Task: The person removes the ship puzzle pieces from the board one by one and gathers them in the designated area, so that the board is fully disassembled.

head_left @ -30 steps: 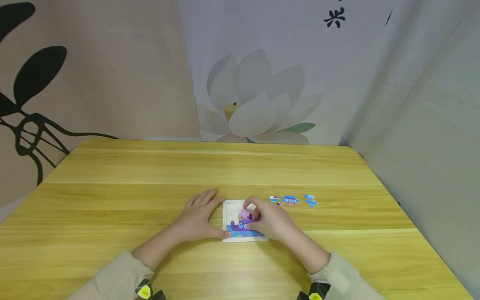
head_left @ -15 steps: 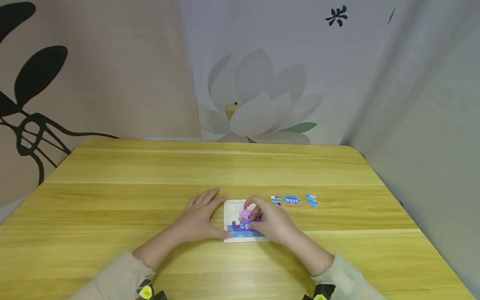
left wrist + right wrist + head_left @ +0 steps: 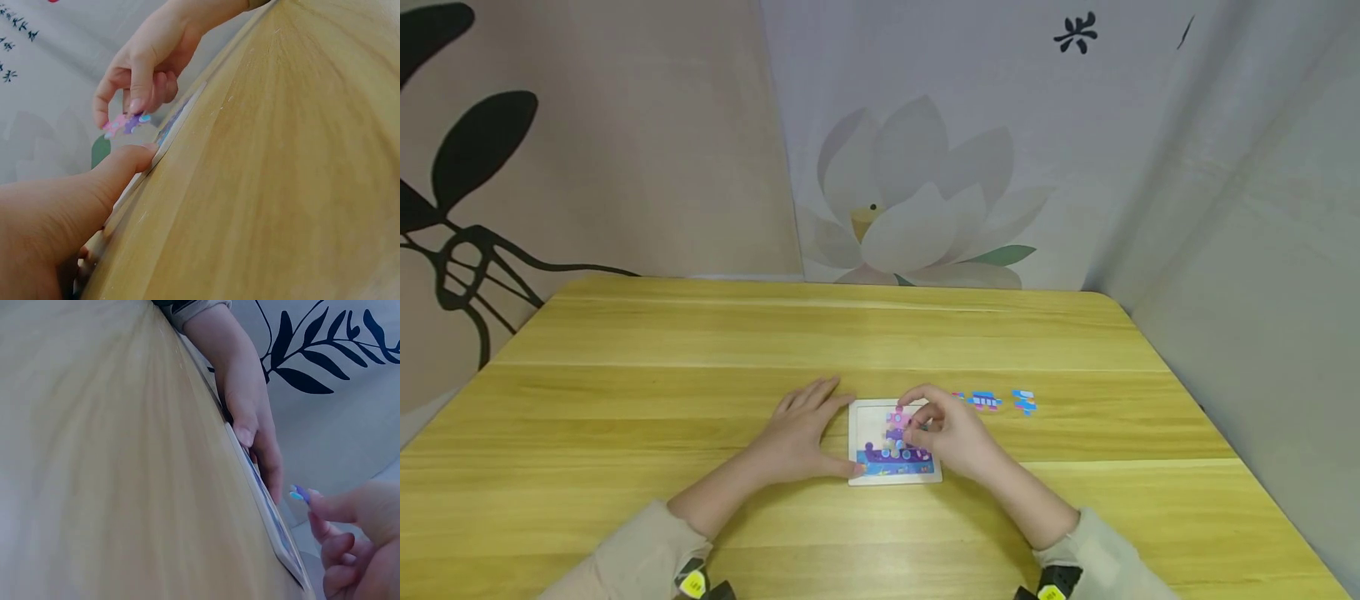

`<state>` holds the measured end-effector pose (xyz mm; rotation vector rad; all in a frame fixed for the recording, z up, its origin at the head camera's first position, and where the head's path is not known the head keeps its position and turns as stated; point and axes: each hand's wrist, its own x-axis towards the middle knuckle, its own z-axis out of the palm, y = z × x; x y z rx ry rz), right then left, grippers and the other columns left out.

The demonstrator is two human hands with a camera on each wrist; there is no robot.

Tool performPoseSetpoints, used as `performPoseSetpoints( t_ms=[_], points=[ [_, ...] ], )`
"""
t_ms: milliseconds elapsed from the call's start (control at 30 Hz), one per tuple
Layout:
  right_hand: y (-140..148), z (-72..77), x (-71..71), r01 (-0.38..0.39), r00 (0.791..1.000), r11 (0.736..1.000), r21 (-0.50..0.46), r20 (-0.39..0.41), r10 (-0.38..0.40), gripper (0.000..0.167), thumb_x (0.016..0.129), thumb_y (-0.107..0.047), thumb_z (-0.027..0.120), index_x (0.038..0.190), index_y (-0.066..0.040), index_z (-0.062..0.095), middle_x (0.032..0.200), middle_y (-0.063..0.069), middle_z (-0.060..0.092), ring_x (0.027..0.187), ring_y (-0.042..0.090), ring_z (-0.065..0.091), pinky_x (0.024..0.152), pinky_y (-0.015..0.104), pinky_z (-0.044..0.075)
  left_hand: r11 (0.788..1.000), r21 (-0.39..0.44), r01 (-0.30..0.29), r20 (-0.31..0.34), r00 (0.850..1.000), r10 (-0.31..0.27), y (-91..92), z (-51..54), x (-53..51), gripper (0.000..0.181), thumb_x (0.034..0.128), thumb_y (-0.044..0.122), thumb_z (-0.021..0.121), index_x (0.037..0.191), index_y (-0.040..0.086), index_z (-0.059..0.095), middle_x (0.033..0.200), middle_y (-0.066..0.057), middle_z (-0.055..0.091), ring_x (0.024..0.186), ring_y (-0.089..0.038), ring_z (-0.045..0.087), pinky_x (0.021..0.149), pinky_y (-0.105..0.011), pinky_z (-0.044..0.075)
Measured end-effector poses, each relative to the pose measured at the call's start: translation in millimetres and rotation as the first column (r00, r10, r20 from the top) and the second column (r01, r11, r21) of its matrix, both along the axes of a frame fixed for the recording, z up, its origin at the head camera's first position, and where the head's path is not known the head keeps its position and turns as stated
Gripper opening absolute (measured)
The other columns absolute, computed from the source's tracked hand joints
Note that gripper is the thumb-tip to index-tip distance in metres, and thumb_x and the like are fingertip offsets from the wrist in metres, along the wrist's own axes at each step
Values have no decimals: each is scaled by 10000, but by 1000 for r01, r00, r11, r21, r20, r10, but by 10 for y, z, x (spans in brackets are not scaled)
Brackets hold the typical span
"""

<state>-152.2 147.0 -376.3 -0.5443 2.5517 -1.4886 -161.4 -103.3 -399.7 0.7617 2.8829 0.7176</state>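
Observation:
A pink and purple jigsaw piece (image 3: 896, 423) is pinched between the thumb and fingers of my right hand (image 3: 958, 435). In the left wrist view this puzzle piece (image 3: 129, 124) hangs above the puzzle tray, apart from it. The white-rimmed puzzle tray (image 3: 895, 482) lies on the table with a blue and purple boat picture (image 3: 895, 463) filling its lower part. My left hand (image 3: 801, 437) lies along the tray's left side, fingers spread, its thumb touching the lower left corner. Right-hand fingers cover part of the tray's upper right.
Right of the tray, on the wooden table (image 3: 700, 325), lie a blue and purple jigsaw piece (image 3: 984, 401) and a blue and white one (image 3: 1024, 402). Another piece (image 3: 958, 395) is mostly hidden behind my right hand. A printed curtain (image 3: 925, 167) hangs beyond the table.
My right hand has lifted the pink and purple jigsaw piece off the boat picture and shifted slightly up and right, uncovering more of the hull. My left hand has stayed in place.

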Motion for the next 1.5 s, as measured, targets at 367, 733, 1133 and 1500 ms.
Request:
performPoseSetpoints(
  t_ms=[367, 733, 1133, 1500],
  points=[
    [265, 67, -2, 44, 997, 995, -88, 73, -37, 340, 848, -4, 697, 1166, -73, 598, 804, 72, 645, 513, 112, 368, 467, 198, 302, 1000, -8, 4, -1, 1000, -4, -2, 0, 8, 1069, 637, 745, 689, 1466, 137, 394, 1567, -147, 177, 1421, -361, 127, 1096, -599, 88],
    [531, 99, 24, 76, 995, 993, -90, 72, -70, 332, 853, 24, 670, 1168, -37, 584, 801, 119, 639, 535, 128, 445, 500, 202, 364, 1000, -15, 3, -8, 1000, -3, -4, -8, 3, 1068, 639, 744, 687, 1467, 138, 392, 1567, -150, 175, 1421, -359, 129, 1099, -593, 92],
    [862, 59, 37, 122, 991, 992, -43, 65, -119, 344, 855, 20, 674, 1181, -24, 576, 806, 120, 621, 622, 176, 524, 512, 220, 391, 1000, -12, 5, -8, 1000, -5, -9, -2, 5, 1065, 640, 743, 689, 1464, 137, 394, 1564, -156, 182, 1419, -366, 134, 1097, -598, 93],
    [1106, 9, 19, 124, 992, 992, 3, 26, -124, 312, 865, 27, 660, 1166, -2, 580, 806, 111, 613, 679, 189, 559, 531, 229, 414, 1000, -14, 6, -3, 1000, -6, -8, 1, 4, 1065, 646, 743, 687, 1464, 127, 393, 1564, -160, 179, 1420, -366, 129, 1098, -594, 89]
  ],
)
